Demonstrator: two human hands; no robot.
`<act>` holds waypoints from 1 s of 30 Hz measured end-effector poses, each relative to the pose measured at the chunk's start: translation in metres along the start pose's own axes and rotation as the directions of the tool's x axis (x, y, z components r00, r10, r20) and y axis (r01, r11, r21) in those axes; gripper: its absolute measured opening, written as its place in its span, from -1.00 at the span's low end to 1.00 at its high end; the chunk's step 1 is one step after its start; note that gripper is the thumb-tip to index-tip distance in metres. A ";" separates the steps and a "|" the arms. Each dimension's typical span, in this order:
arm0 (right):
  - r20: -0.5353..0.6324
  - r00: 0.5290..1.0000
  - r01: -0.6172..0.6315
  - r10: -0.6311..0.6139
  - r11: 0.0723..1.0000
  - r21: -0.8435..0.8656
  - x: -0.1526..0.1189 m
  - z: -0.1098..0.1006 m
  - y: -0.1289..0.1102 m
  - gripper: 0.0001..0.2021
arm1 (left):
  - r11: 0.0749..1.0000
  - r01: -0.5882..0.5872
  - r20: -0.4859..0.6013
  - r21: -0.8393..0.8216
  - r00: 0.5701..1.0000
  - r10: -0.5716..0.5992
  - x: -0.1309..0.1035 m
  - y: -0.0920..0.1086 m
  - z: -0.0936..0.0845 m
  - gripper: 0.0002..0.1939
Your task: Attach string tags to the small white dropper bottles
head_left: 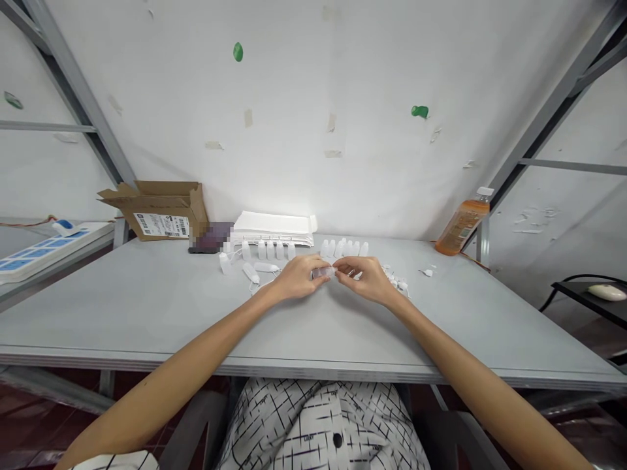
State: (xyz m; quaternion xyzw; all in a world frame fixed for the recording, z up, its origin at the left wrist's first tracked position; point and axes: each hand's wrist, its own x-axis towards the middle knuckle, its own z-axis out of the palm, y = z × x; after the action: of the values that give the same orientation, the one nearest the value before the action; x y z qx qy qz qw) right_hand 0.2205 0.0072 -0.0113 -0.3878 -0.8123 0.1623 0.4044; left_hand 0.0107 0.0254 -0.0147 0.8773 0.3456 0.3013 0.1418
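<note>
My left hand [300,277] is closed around a small translucent plastic bottle [321,272], held on its side just above the table. My right hand [363,277] meets the bottle's neck end with its fingers pinched together. Whatever sits between those right fingertips is too small to make out. Behind my hands, small white bottles [271,250] stand upright in a row, and a second group of bottles [343,248] stands to its right. Two bottles [251,273] lie on the table left of my left hand, with thin white cords near them. Small white pieces [401,285] lie beside my right hand, partly hidden by it.
On the grey table [147,307], a cardboard box [164,209], a dark purple item [218,236] and a stack of white sheets [274,228] stand along the back. An orange drink bottle [463,222] leans at the right. A power strip [53,251] lies at far left.
</note>
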 end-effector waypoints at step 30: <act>0.112 0.987 -0.131 0.115 0.982 0.139 0.002 -0.009 -0.012 -0.83 | 0.999 0.006 0.000 -0.044 1.000 -0.006 0.001 0.005 -0.008 -0.78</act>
State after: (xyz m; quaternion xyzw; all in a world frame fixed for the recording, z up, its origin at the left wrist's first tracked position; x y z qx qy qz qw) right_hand 0.2204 0.0008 0.0025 -0.3978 -0.7924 0.2658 0.3784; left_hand 0.0088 0.0222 -0.0061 0.8729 0.3414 0.3085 0.1621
